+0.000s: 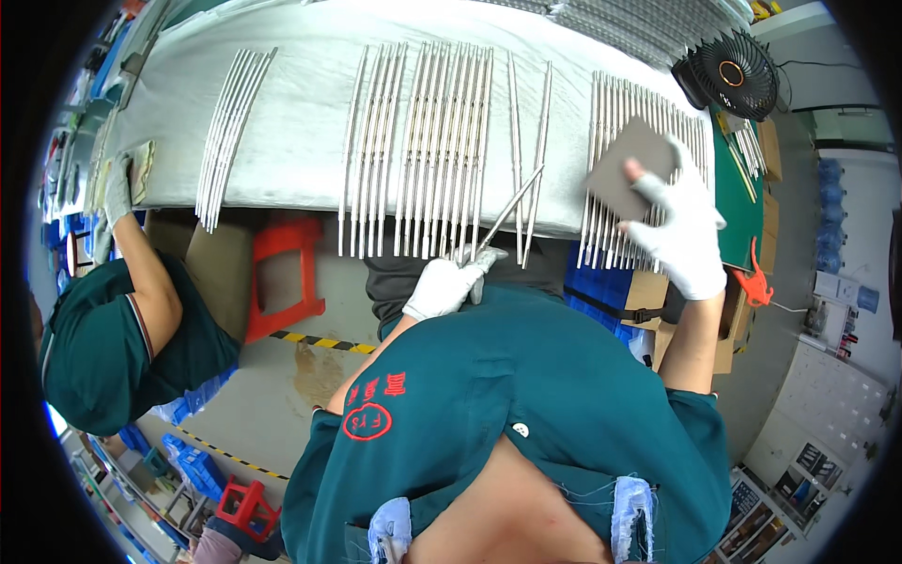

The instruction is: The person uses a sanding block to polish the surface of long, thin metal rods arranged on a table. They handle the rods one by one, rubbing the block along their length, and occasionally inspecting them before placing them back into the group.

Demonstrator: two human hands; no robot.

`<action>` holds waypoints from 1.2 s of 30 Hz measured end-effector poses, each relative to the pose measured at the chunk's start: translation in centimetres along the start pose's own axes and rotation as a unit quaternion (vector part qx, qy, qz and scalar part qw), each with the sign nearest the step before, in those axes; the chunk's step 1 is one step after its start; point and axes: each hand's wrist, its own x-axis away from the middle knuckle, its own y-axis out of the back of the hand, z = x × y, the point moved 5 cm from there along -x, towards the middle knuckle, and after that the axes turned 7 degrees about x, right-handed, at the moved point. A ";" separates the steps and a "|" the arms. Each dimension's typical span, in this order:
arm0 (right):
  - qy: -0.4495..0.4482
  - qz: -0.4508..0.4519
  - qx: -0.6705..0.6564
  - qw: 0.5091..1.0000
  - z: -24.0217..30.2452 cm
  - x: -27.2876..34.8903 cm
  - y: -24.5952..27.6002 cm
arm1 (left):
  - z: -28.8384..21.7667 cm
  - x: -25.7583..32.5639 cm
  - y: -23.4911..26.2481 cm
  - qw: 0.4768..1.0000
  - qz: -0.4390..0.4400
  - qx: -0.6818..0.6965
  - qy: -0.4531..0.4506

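Observation:
My left hand (445,287), in a white glove, is closed around the lower end of a thin metal rod (512,207). That rod slants up to the right, its far end near two separate metal rods (515,122). My right hand (684,235), in a white glove with bare fingertips showing, grips a stiff-looking grey-brown square sheet (625,179). The sheet is over the right-hand group of metal rods (611,94) and covers part of them; whether it touches them I cannot tell. Left of the middle lie more rows of metal rods (442,141), side by side.
A white-covered table (301,141) runs across in front of me. Another bundle of rods (230,141) overhangs its edge. A black fan (733,75) stands at the far right corner. At left sits a co-worker (132,329) beside a red stool (282,277). An orange-red air gun (754,280) hangs at right.

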 end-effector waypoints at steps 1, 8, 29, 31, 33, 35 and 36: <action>-0.076 0.008 -0.032 0.997 -1.6 0.6 0.3 | -0.2 0.0 0.0 1.000 0.007 0.011 -0.011; -0.062 0.021 0.205 0.977 -2.3 0.5 0.0 | -0.4 0.1 0.3 0.999 0.026 -0.024 0.019; 0.228 -0.049 -0.132 0.963 9.6 -2.5 -0.1 | 1.3 1.2 1.4 0.991 0.118 0.042 0.038; 0.269 -0.025 -0.102 0.957 10.7 -2.7 -3.7 | 0.5 1.6 1.4 0.992 0.098 0.064 0.055; 0.280 0.027 -0.103 0.954 11.2 -2.8 -5.3 | 1.2 1.2 1.3 0.989 0.106 0.098 0.043; 0.292 0.008 -0.099 0.951 11.4 -2.9 -5.5 | 1.1 1.2 1.1 0.988 0.103 0.116 0.010; 0.298 0.000 -0.096 0.950 11.5 -2.8 -5.6 | 1.0 1.2 1.2 0.988 0.115 0.106 0.009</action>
